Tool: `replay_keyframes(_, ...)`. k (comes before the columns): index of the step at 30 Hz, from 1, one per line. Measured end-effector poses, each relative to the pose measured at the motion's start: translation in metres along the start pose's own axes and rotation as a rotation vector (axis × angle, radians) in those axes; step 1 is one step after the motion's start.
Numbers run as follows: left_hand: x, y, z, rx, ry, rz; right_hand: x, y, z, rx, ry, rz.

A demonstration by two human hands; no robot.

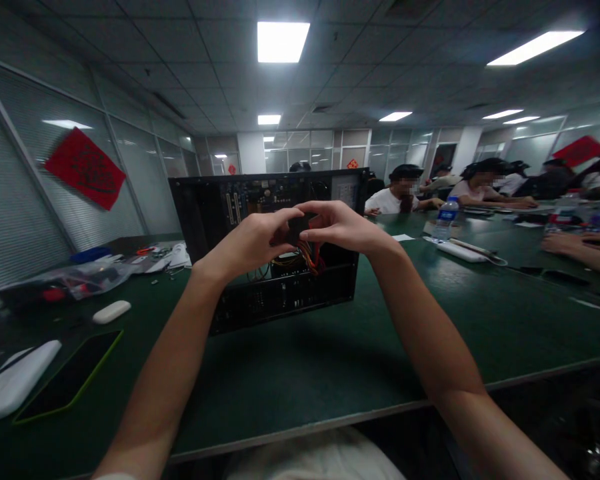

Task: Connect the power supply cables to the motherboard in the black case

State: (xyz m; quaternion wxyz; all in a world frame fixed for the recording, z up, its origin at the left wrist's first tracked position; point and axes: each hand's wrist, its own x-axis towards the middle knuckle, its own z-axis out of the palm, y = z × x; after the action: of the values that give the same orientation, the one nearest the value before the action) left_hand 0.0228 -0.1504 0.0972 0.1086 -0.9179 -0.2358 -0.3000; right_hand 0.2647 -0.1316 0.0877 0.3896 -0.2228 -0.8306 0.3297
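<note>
Over the dark green desk (305,373) of a long, strip-lit office I see my left hand (253,240) and right hand (337,227) raised together, the fingertips of both pinched on a small dark part (295,230) between them. A bundle of red and yellow wires (313,257) hangs just below it, in front of the open computer case (240,293) standing right behind. Near my left arm lie a green-edged phone (70,377) and a white pod (111,311); farther right stands a water bottle (447,217), with other people seated along the desk.

Phone (67,378), water bottle (446,219) — green table (305,373).
</note>
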Motion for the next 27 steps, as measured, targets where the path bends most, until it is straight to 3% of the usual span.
replay_keyframes(9,0.003,-0.008,0.0,0.305,-0.084,-0.058,0.01,0.009,0.01,-0.139,0.034,0.035)
replay_keyframes(15,0.004,-0.02,0.001,0.272,-0.129,-0.066,0.016,0.014,0.02,-0.199,0.128,0.036)
replay_keyframes(20,0.006,-0.032,0.006,0.295,-0.121,0.023,0.017,0.021,0.026,-0.29,0.189,0.021)
replay_keyframes(24,0.007,-0.044,0.009,0.327,-0.098,0.035,0.011,0.031,0.026,-0.485,0.226,-0.053)
replay_keyframes(27,0.006,-0.053,0.01,0.312,-0.079,0.003,0.01,0.051,0.019,-0.841,0.303,-0.228)
